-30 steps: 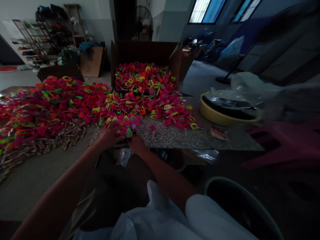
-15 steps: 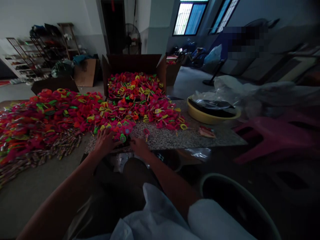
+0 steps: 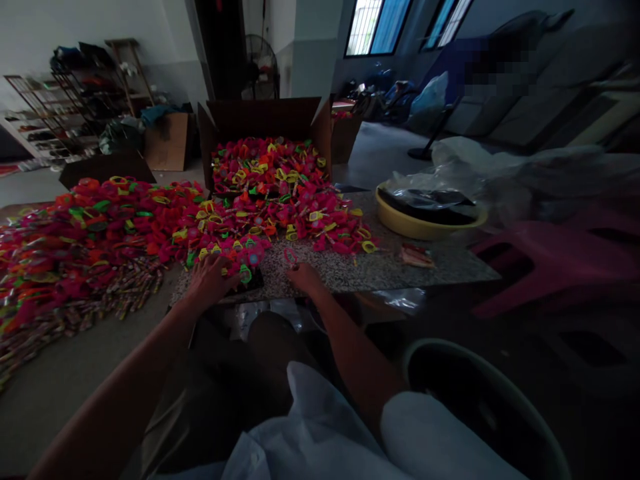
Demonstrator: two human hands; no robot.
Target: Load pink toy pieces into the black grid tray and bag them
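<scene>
My left hand rests, fingers stretched and apart, over the near edge of a cluster of toy watches, pink with some yellow. A green toy watch lies just right of its thumb, above a flat black piece at the counter's front edge. Farther right, my right hand is closed at the fingertips on the lower end of a single pink toy watch. Its fingertips are partly hidden by the hand itself.
A large heap of toy watches spreads left, and more spill from a cardboard box behind. On the speckled counter stands a yellow basin with plastic film. Pink stools and a big tub stand at right.
My right hand has moved right, away from the black piece beside my left hand, to the single pink toy watch. My left hand has stayed nearly in place. The view has shifted slightly.
</scene>
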